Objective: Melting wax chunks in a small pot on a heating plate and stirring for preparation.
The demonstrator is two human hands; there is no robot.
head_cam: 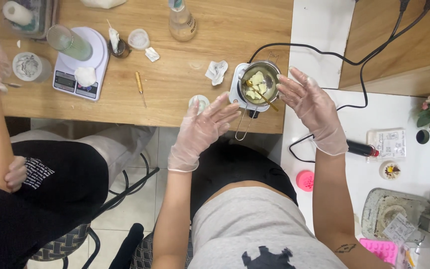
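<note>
- The small round steel melting pot [259, 81], holding pale yellowish wax chunks and a thin gold-coloured stirring stick, sits on a white electric hotplate [236, 92] at the near edge of the wooden table [185, 94]; its wire handle hangs off that edge.
- The left hand [206, 125], in a clear disposable glove, hovers spread and slack just left of and below the pot, grasping nothing.
- The right hand [310, 107], gloved the same, is likewise splayed and empty just right of the pot, fingertips near the rim though not clearly touching.
- So the pot lies between both palms, nearer the right one.
- As a judgement: hovering near a heated pot goes best with palms kept off the steel wall, since thin gloves give little protection, and with sleeves and the black cord [324, 52] behind the pot kept away from the wire handle.
- A white digital kitchen scale [78, 69] stands far left of the pot.
</note>
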